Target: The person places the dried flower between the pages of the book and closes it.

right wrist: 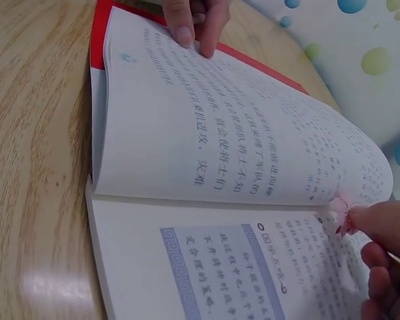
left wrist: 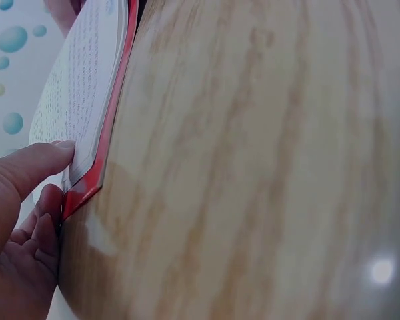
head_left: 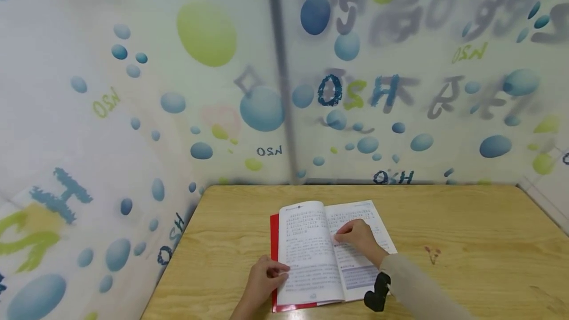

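1. Left hand (head_left: 262, 280), thumb and forefinger narrowly apart, touches the left side of a red-covered book (head_left: 308, 256) — open on the wooden tabletop (head_left: 222, 231).
2. Right hand (head_left: 361, 241) pinches a small pink flower (right wrist: 342, 211) — beside the gutter.

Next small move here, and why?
I'd probably have the right hand lower the pink flower gently onto the open book: it pinches the flower right by the fold, and the left hand touches the left page near its outer edge, likely steadying it.
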`<state>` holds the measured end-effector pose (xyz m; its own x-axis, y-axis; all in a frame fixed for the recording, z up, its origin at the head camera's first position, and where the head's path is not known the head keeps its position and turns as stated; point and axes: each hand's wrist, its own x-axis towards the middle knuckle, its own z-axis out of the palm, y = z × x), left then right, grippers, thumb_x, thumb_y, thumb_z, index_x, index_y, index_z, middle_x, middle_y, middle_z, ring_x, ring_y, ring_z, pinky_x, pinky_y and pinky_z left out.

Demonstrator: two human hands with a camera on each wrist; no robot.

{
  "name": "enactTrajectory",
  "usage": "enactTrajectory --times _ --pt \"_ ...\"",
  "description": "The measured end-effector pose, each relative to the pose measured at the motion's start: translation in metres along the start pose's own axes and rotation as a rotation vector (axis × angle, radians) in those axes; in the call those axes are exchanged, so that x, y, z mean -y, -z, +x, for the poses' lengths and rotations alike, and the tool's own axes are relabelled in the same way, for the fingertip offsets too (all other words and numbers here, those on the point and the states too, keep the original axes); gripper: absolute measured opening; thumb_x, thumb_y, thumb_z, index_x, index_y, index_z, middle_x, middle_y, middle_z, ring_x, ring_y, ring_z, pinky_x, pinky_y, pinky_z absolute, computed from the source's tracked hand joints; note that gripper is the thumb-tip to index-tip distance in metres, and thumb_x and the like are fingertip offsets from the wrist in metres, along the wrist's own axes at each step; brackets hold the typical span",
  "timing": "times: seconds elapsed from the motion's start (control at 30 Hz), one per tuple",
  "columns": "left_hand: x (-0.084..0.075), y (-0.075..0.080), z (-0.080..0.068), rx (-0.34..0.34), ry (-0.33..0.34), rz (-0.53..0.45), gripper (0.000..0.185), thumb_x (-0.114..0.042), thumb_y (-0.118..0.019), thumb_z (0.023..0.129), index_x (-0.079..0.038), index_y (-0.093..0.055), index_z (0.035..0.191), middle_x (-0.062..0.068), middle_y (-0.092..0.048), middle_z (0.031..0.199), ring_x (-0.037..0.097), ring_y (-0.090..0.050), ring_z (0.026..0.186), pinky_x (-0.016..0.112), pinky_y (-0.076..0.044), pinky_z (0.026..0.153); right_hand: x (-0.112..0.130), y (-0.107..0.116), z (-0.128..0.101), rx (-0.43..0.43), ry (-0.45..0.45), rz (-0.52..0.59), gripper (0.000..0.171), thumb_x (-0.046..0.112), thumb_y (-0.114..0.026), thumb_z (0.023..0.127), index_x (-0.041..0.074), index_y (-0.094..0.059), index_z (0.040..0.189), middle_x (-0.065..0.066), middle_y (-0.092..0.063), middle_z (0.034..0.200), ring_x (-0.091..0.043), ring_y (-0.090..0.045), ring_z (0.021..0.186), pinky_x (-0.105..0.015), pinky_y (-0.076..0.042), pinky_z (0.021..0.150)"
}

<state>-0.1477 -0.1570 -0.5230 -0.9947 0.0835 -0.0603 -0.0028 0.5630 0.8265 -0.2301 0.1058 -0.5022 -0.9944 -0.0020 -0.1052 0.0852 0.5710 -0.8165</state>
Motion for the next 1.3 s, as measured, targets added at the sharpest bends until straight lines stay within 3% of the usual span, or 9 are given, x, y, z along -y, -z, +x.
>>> enactTrajectory --times 0.37,1.03,1.3 --pt "-0.001 0.0 0.001 -0.002 -0.036 0.001 0.01 -0.005 -0.072 0.077 -0.012 -0.074 0.084 0.001 -0.045 0.078 0.015 -0.045 0.07 0.02 -0.039 0.058 0.008 0.0 -0.007 -0.011 -0.037 -0.072 0.011 0.01 -0.077 0.071 0.003 -0.068 0.071 -0.002 -0.06 0.068 -0.016 -0.052 0.063 -0.029 -0.043 0.058" --pt "0.0 -0.001 0.0 -0.006 -0.037 -0.016 0.01 -0.005 -0.072 0.076 -0.011 -0.074 0.084 0.002 -0.045 0.078 0.015 -0.044 0.071 0.02 -0.039 0.058 0.0 0.002 -0.006 0.02 -0.021 -0.029 0.01 0.009 -0.074 0.074 0.003 -0.068 0.08 -0.002 -0.059 0.074 -0.017 -0.051 0.067 -0.03 -0.043 0.063" --pt "0.0 0.001 0.0 0.003 -0.024 -0.014 0.01 -0.006 -0.072 0.077 -0.011 -0.074 0.084 0.002 -0.045 0.078 0.015 -0.044 0.07 0.02 -0.039 0.058 -0.012 0.016 -0.003 0.012 -0.015 -0.051 0.007 0.006 -0.071 0.074 0.004 -0.068 0.08 -0.003 -0.058 0.072 -0.017 -0.05 0.067 -0.03 -0.041 0.062"
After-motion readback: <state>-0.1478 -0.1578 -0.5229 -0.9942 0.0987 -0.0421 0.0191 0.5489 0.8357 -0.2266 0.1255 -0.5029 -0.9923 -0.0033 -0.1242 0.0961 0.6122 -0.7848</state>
